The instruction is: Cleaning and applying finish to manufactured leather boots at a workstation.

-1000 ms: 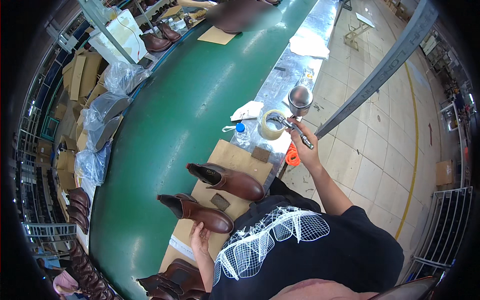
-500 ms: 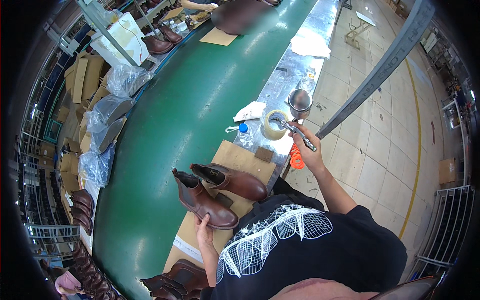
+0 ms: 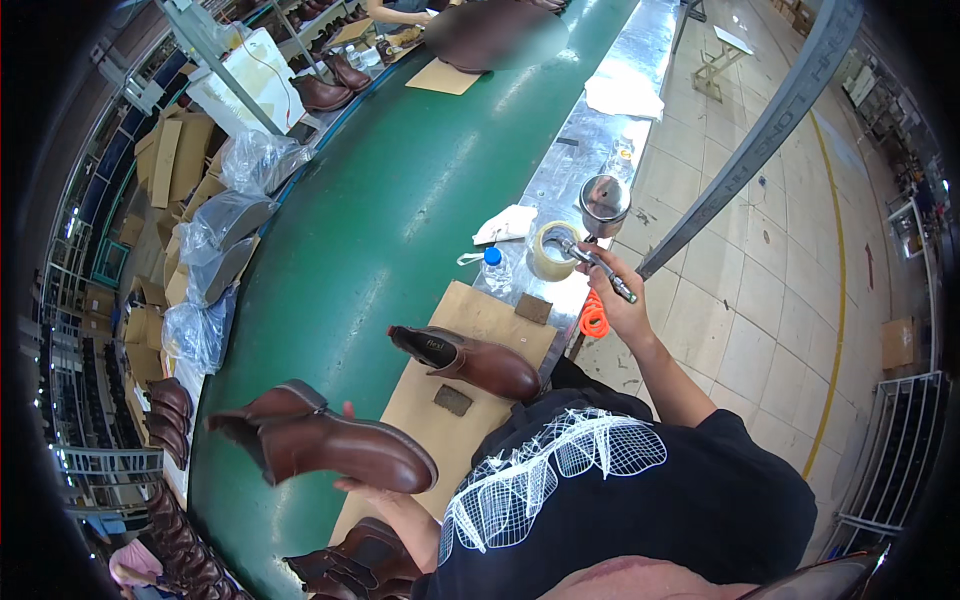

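Observation:
My left hand grips a brown ankle boot tipped on its side, its toe toward me and its shaft out over the green belt. Most of those fingers are hidden behind the boot. In my right hand is a silver spray gun with a metal cup, held above the metal ledge. An orange coiled hose hangs below that hand. A second brown boot lies on the cardboard sheet in front of me, near a small dark block.
A tape roll, a blue-capped bottle and another block sit on the ledge side. More boots stand at lower left. A slanted metal post rises at right. Plastic-wrapped items line the green belt's far side.
My left hand has lifted the nearer boot off the cardboard, moved it left and turned it on its side, uncovering the small block. The right hand with the spray gun has barely moved.

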### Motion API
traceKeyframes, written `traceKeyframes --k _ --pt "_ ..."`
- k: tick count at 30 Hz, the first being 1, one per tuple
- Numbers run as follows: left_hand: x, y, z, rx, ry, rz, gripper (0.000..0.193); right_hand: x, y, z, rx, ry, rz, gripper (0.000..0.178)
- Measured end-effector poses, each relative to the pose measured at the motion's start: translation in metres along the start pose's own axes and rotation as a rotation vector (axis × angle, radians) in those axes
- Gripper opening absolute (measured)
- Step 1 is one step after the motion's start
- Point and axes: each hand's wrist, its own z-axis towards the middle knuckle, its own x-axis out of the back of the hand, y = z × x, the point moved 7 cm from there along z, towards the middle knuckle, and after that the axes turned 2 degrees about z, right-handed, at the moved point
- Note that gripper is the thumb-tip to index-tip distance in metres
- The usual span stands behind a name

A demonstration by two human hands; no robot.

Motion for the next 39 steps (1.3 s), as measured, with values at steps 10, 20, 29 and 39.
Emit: traceKeyframes --k 10,20,29,39 --pt "0.054 -0.037 -0.011 0.011 0.465 -0.061 0.058 -0.015 -0.037 -0.005 0.044 -0.079 0.004 0.033" --pt "0.059 -0.052 0.005 0.016 0.406 -0.203 0.066 -0.022 -0.076 -0.008 0.061 -0.183 0.126 0.035" --pt "0.081 -0.053 -0.008 0.088 0.62 0.197 0.049 -0.074 -0.142 -0.016 0.1 -0.444 -0.02 0.032" --pt "0.014 -0.016 0.002 -0.051 0.641 0.462 0.059 -0.144 -0.195 -0.033 0.175 -0.761 0.018 0.062"
